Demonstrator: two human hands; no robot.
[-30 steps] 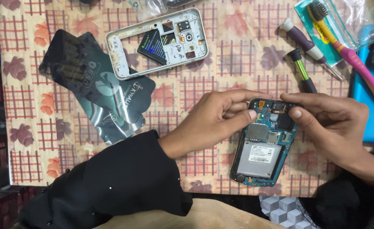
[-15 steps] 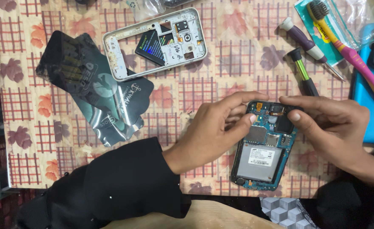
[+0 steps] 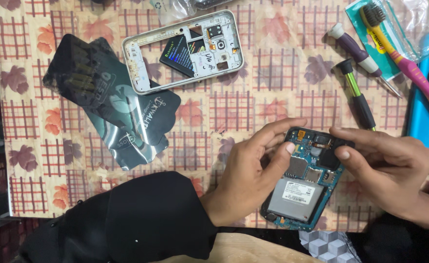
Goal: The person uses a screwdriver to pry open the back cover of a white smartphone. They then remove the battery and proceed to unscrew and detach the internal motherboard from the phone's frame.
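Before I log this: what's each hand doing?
Left hand: fingers pinch the phone board's top edge.
Right hand: thumb and finger grip its top right corner.

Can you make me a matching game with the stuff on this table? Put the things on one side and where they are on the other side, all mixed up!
Things:
1. blue phone circuit board with a silver metal shield
2. white plastic phone frame
3. pink and yellow toothbrush
4. dark shiny foil bags

Places:
A. far right of the table, lying slanted
B. between the left hand and the right hand
C. left side, partly under the white frame
D. top middle of the patterned tablecloth

Pairs: 1-B, 2-D, 3-A, 4-C
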